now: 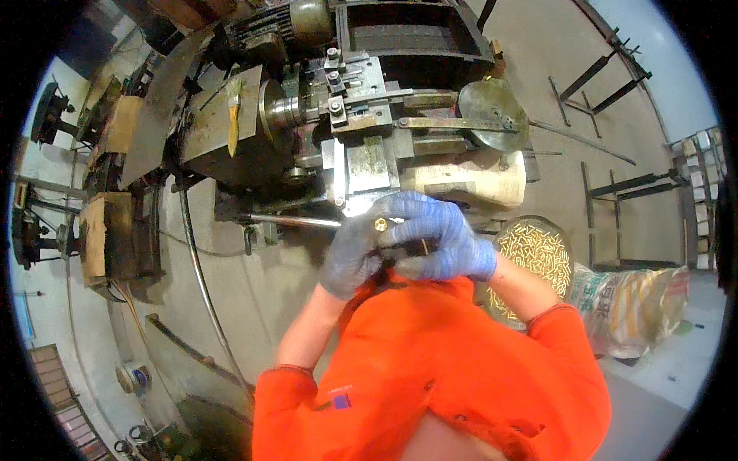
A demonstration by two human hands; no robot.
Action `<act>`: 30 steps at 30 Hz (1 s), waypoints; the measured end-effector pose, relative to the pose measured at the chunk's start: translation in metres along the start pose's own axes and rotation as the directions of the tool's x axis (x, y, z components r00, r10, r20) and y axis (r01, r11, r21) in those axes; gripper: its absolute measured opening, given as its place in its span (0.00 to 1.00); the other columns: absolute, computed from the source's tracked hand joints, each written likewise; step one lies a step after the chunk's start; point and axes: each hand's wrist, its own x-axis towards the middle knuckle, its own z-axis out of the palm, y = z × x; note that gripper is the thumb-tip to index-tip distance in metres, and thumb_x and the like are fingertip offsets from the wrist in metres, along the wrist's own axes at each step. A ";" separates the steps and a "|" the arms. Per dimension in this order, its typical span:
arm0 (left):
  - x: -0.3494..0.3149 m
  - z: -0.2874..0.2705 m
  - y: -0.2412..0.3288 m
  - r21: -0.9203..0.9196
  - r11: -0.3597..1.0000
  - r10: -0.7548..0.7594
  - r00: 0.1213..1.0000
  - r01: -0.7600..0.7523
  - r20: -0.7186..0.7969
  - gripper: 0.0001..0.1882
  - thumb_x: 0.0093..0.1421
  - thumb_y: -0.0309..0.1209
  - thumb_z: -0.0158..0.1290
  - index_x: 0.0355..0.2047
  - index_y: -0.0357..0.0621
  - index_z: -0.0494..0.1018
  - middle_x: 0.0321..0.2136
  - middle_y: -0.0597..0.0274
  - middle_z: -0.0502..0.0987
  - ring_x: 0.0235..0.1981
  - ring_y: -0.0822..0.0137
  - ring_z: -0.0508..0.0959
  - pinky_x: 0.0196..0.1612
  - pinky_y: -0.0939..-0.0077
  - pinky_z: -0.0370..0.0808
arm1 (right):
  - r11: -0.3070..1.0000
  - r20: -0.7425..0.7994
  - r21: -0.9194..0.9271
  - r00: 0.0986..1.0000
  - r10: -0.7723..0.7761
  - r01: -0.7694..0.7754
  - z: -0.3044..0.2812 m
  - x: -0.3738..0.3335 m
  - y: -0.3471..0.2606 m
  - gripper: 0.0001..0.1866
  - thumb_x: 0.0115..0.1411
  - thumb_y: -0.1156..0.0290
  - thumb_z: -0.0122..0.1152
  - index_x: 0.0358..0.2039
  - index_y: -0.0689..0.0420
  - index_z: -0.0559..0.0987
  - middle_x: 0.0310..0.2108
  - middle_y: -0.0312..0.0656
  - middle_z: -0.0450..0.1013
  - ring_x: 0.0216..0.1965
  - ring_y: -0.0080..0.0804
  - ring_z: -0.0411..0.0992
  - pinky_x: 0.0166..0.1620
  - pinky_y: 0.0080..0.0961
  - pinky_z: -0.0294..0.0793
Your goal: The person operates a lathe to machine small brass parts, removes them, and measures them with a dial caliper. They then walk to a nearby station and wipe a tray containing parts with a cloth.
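The left hand (350,257) and right hand (444,234) curl together, the brass part (381,224) between them; which grips it is unclear. The operator should steady it, end face unobstructed.

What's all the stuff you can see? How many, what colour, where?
Machine: one, grey, ahead of the hands
Brush: one, brown handle, on the machine's left part
Open box: one, dark, top centre
Small pieces: uncountable, gold, in a round tub at right
Gold piece: one clearly visible, between the hands
Sack: one, whitish, striped, right of the tub
Stands: two, black, far right
Panels: two, brown, far left
Shirt: one, orange, bottom centre
Left hand: one, blue-grey glove, centre
Right hand: one, blue glove, centre
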 end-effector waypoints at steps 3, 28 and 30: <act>-0.005 -0.011 -0.024 0.283 0.959 -0.007 0.996 0.034 -0.094 0.21 0.52 0.29 0.53 0.47 0.37 0.68 0.41 0.51 0.73 0.40 0.53 0.73 0.41 0.68 0.70 | 0.999 -0.031 0.003 0.998 0.050 -0.050 0.004 -0.005 0.002 0.17 0.40 0.67 0.71 0.33 0.55 0.80 0.42 0.45 0.72 0.45 0.42 0.71 0.48 0.32 0.70; 0.005 0.001 -0.013 -0.248 0.948 -0.250 0.948 0.200 -0.194 0.13 0.57 0.35 0.52 0.35 0.37 0.74 0.28 0.67 0.74 0.28 0.78 0.71 0.31 0.82 0.69 | 0.983 -0.097 -0.174 0.995 0.037 -0.054 -0.007 -0.007 0.021 0.13 0.41 0.66 0.70 0.26 0.57 0.80 0.32 0.44 0.74 0.35 0.40 0.73 0.38 0.29 0.73; 0.005 0.002 -0.010 -0.216 0.957 -0.237 0.952 0.195 -0.193 0.13 0.58 0.36 0.52 0.34 0.37 0.74 0.28 0.67 0.74 0.28 0.78 0.71 0.30 0.83 0.69 | 0.981 -0.095 -0.189 0.995 0.026 -0.044 -0.007 -0.008 0.022 0.13 0.41 0.66 0.71 0.26 0.57 0.79 0.33 0.44 0.74 0.35 0.41 0.73 0.38 0.29 0.73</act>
